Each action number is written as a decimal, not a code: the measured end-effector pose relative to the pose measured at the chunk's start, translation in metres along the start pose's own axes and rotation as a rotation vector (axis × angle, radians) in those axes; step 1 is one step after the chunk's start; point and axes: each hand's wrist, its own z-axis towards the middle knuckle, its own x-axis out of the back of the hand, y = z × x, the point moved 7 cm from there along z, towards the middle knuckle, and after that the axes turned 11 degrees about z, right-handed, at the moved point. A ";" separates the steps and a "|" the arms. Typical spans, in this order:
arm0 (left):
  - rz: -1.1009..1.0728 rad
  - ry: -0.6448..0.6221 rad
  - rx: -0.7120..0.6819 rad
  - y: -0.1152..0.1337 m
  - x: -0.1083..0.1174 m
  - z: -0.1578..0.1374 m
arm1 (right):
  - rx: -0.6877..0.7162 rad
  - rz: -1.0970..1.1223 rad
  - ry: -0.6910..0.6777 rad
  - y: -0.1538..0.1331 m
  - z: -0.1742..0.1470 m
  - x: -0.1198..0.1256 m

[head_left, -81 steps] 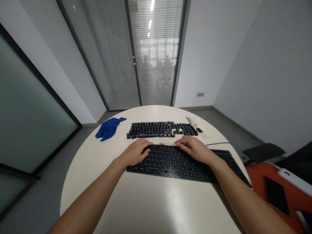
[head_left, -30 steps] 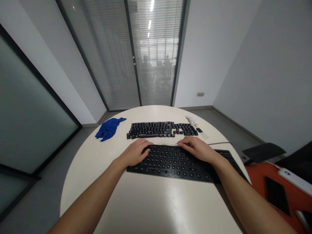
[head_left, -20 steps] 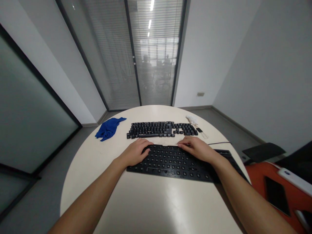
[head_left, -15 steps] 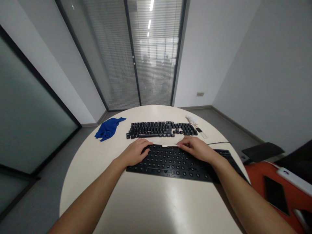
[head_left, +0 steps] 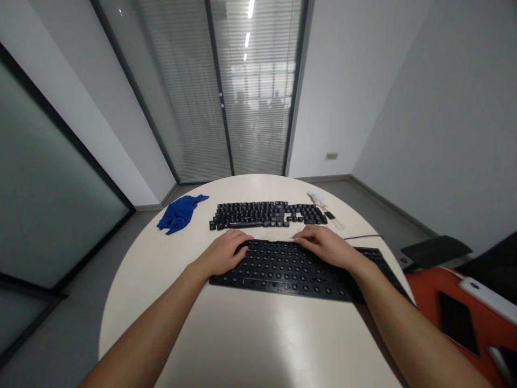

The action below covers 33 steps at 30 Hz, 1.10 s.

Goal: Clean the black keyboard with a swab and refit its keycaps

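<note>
A black keyboard base (head_left: 278, 269) without its keycaps lies slightly slanted on the table, its rows of switch posts bare. My left hand (head_left: 226, 252) holds the left part of the base, with the thumb on top and the fingers along its back edge. Between the closed fingertips of my right hand (head_left: 325, 245) is a thin white cotton swab (head_left: 283, 239), pointing left along the back edge. The right forearm covers part of the base's right side. Behind the hands, loose black keycaps (head_left: 248, 213) stand arranged in keyboard order.
A crumpled blue cloth (head_left: 180, 213) lies at the left of the round cream table (head_left: 226, 334). At the back right are a white plastic packet (head_left: 317, 198) and a small black piece (head_left: 330, 215). A cable (head_left: 361, 236) runs behind the base. An orange chair (head_left: 428, 291) bears a dark phone (head_left: 458, 323).
The cotton swab has shifted slightly at the back edge, and its white tip shows less over the base. Both hands stay almost where they were.
</note>
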 end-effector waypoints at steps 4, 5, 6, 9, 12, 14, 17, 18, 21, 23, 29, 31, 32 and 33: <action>0.003 -0.005 0.000 -0.001 -0.002 0.000 | 0.011 0.023 -0.018 -0.001 -0.001 -0.001; 0.004 -0.004 0.000 -0.001 -0.002 0.000 | 0.020 0.031 -0.026 -0.002 -0.001 -0.001; 0.005 -0.003 -0.001 -0.001 -0.002 0.000 | 0.028 0.038 -0.035 -0.003 -0.001 -0.001; 0.004 0.000 -0.002 -0.001 -0.002 0.000 | 0.043 0.054 -0.065 -0.008 -0.002 -0.002; -0.004 0.002 0.000 0.000 -0.001 0.000 | 0.048 0.063 -0.085 -0.010 -0.003 -0.002; -0.007 0.001 0.000 0.001 0.000 0.000 | 0.047 0.067 -0.097 -0.010 -0.004 -0.002; -0.007 -0.004 0.001 0.001 0.000 0.000 | 0.051 0.063 -0.126 -0.010 -0.004 -0.003; -0.006 -0.005 0.002 0.000 0.000 0.000 | 0.055 0.059 -0.134 -0.010 -0.004 -0.003; -0.004 0.000 -0.001 0.000 -0.001 0.000 | 0.069 0.048 -0.149 -0.010 -0.004 -0.004; -0.007 0.005 -0.003 0.000 -0.001 0.000 | 0.072 0.051 -0.143 -0.011 -0.004 -0.004; -0.017 0.013 -0.001 0.000 -0.001 0.000 | 0.070 0.076 -0.087 -0.012 -0.004 -0.001; -0.018 0.013 -0.002 -0.001 -0.001 0.000 | 0.064 0.081 -0.080 -0.012 -0.004 0.000; -0.017 0.013 -0.002 -0.001 -0.002 -0.001 | 0.061 0.081 -0.081 -0.012 -0.004 0.000; -0.014 0.013 -0.002 -0.001 -0.002 -0.001 | 0.058 0.080 -0.084 -0.011 -0.004 0.000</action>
